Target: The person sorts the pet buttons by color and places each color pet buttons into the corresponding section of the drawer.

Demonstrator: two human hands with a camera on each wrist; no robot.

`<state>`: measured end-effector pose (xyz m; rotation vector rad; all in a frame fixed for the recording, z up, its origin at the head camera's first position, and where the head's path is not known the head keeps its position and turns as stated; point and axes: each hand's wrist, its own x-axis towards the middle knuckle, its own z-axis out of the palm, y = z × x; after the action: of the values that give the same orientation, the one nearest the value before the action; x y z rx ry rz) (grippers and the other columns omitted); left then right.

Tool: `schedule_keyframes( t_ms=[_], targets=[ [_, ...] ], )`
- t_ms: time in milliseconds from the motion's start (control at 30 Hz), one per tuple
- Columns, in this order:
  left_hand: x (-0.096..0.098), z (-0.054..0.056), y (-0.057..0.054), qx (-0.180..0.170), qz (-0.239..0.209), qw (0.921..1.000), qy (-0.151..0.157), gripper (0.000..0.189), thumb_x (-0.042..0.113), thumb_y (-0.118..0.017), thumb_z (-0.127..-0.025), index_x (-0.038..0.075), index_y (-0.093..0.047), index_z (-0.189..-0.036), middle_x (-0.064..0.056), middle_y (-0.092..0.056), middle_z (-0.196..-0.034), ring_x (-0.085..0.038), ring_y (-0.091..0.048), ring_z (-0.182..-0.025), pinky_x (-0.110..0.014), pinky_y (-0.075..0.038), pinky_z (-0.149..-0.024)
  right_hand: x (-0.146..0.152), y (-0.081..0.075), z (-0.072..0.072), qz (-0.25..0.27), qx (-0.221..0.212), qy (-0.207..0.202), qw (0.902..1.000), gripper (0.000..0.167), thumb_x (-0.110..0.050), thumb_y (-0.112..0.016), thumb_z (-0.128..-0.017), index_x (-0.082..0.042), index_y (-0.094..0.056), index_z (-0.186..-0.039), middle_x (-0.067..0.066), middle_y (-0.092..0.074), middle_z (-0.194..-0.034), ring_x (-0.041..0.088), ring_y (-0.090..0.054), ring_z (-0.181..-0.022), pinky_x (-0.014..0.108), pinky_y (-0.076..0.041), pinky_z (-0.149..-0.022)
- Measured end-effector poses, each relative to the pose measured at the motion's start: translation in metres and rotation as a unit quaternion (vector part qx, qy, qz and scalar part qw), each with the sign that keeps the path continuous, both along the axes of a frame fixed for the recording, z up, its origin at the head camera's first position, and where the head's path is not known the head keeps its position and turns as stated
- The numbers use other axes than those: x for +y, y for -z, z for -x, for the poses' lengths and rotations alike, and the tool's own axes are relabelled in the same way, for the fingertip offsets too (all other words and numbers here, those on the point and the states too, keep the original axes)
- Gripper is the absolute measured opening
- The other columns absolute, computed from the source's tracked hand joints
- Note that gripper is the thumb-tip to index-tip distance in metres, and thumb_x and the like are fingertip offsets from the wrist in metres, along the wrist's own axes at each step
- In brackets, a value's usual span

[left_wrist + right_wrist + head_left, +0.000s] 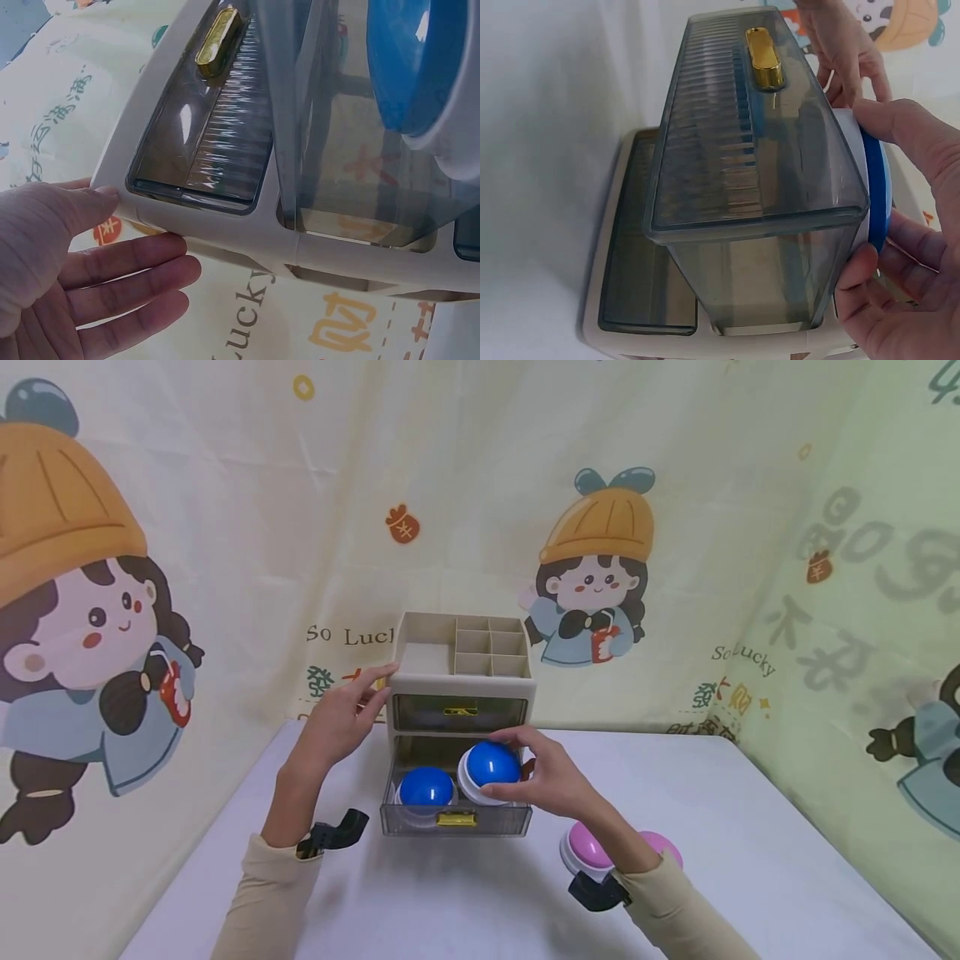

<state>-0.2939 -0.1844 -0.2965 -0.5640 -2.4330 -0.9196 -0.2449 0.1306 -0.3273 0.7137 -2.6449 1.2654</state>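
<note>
Beige sleeves [266, 893] at near edge | left hand [341, 722]: fingers extended, touching desktop organizer [461, 686]'s upper left side | right hand [553, 774]: thumb and fingers pinching blue-domed white container [493, 763], tilted, at right of pulled-out lower drawer [495, 823]'s opening | second blue-domed container [426, 787]: inside, left | two pink domes [588, 845]: on white tabletop [450, 902], right of drawer

The left arm [291, 806] reached forward from the near left, the left hand [341, 718] with fingers [135, 285] nearly straight. The right arm [630, 842] slanted in from the near right, the right hand [555, 772] gripping between thumb [506, 792] and bent fingers.
</note>
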Motion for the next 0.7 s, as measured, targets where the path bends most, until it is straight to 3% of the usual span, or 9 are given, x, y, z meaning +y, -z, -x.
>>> schedule_keyframes(
  t_ms=[533, 700],
  targets=[
    [0.0003, -0.0008, 0.0001, -0.001, -0.004, 1.0, 0.004, 0.045, 0.022, -0.056, -0.106, 0.019, -0.052, -0.15, -0.021, -0.072, -0.12, -0.039, -0.071, -0.104, -0.052, -0.061, -0.08, -0.0016, 0.0047, 0.0026, -0.032, 0.005, 0.001, 0.9995, 0.067, -0.033, -0.089, -0.078, -0.018, -0.06, -0.137, 0.006, -0.061, -0.134, 0.027, -0.057, -0.119, 0.031, -0.057, -0.081],
    [0.0008, -0.0009, 0.0004, 0.001, -0.002, 1.0, 0.004, 0.045, 0.022, -0.056, -0.106, 0.019, -0.052, -0.15, -0.021, -0.072, -0.119, -0.038, -0.072, -0.103, -0.052, -0.061, -0.079, 0.001, 0.0061, 0.0028, -0.02, -0.001, 0.002, 0.9998, 0.063, -0.033, -0.088, -0.08, -0.016, -0.061, -0.135, 0.006, -0.063, -0.131, 0.026, -0.058, -0.117, 0.033, -0.057, -0.083]
  ],
)
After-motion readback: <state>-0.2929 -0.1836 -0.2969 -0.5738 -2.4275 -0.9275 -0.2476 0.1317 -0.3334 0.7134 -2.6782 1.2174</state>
